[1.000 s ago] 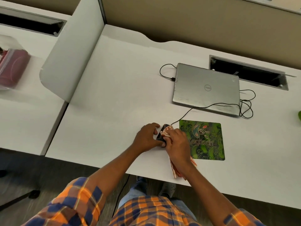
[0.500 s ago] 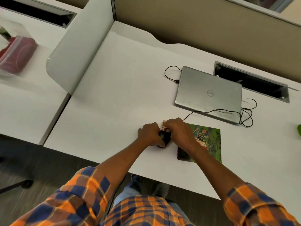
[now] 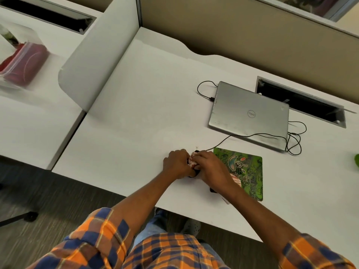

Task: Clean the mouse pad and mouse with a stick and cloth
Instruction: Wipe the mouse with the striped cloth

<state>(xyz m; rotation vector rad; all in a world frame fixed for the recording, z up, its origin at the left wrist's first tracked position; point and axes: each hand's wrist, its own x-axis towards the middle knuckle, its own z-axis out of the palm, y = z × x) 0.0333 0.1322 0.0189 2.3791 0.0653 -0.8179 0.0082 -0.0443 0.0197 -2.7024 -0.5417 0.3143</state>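
A black wired mouse (image 3: pixel 192 174) sits on the white desk just left of the green Logitech mouse pad (image 3: pixel 247 172), almost wholly hidden by my hands. My left hand (image 3: pixel 177 164) grips the mouse from its left side. My right hand (image 3: pixel 210 167) holds a red-and-white patterned cloth (image 3: pixel 193 161) bunched against the top of the mouse. More of the cloth shows under my right wrist over the pad. No stick is visible.
A shut silver Dell laptop (image 3: pixel 250 113) lies behind the pad, with the mouse cable (image 3: pixel 252 135) looping to its right. A cable slot (image 3: pixel 299 102) is set into the desk behind it. A white divider (image 3: pixel 101 53) stands at the left, and a green object (image 3: pixel 356 161) sits at the right edge.
My right hand slid forward with the cloth over the mouse, from its near end to its top. My left hand stayed on the mouse. The camera view shifted slightly.
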